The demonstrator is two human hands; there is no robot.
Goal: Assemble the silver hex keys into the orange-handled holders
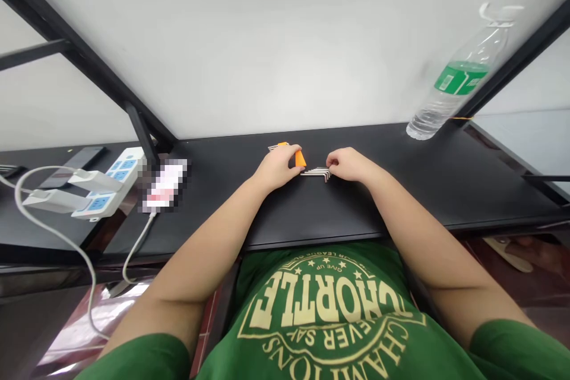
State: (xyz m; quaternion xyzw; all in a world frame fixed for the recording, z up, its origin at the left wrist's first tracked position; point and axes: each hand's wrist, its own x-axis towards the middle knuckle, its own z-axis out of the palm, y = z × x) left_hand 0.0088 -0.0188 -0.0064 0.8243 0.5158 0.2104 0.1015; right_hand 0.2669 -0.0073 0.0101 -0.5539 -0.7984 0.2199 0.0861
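Note:
My left hand (279, 167) is closed around an orange plastic holder (300, 159), its thumb and fingers on either side. Beyond the knuckles, a bit more orange and some thin metal ends show; my hand hides how they join. Several silver hex keys (317, 172) lie side by side on the black table (320, 214), just right of the holder, their short bent arms toward my right hand (350, 164). That hand's fingers are pinched together at the bent ends of the keys. The fingertips partly cover what they grip.
A clear water bottle (461, 80) with a green label stands at the back right by the wall. To the left lie a phone (164, 187) on a white cable and a white power strip (111, 181) with plugged-in chargers. Black frame bars (89, 53) rise at both sides.

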